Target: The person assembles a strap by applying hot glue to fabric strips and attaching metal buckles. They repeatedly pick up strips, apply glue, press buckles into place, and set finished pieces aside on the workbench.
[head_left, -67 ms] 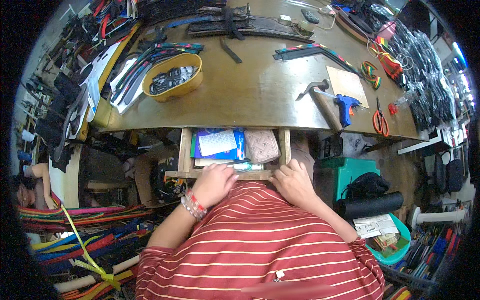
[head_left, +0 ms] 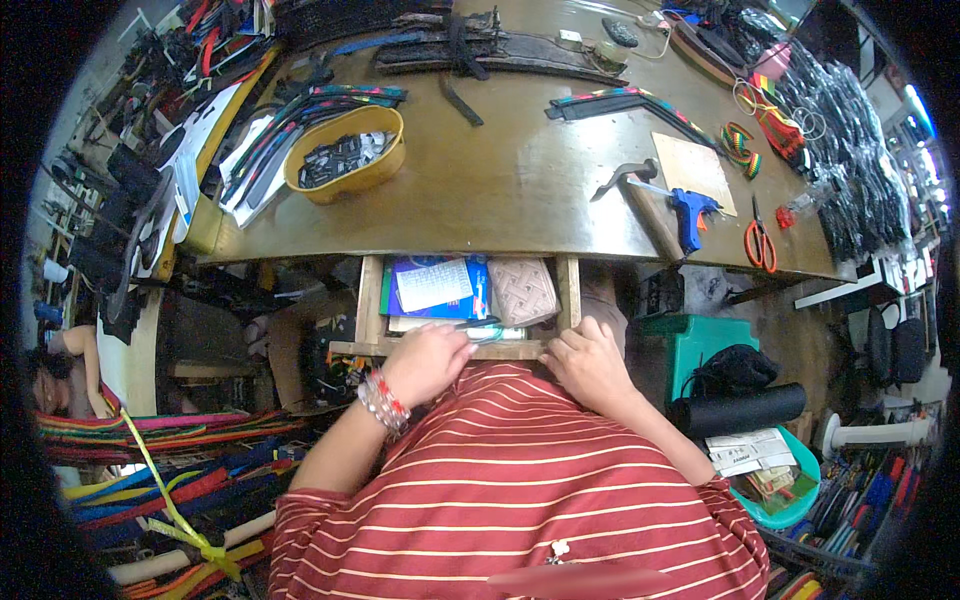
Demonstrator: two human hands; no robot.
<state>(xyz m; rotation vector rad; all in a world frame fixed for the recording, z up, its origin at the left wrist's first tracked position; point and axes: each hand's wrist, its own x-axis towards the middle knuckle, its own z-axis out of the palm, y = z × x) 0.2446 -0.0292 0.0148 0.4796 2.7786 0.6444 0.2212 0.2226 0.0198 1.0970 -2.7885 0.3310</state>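
The left hand (head_left: 430, 362) and right hand (head_left: 588, 362) are resting, fingers bent, on the front of the open, rectangular, pale-wooden drawer (head_left: 508, 351); whether either is gripping cannot be told. The drawer front is running crosswise between them, neither being nearer. Inside, a patterned, rectangular, pink-beige pouch (head_left: 524, 289) is lying.

Paper (head_left: 433, 284) in drawer (head_left: 370, 300), scissors (head_left: 761, 248) on table (head_left: 490, 190)
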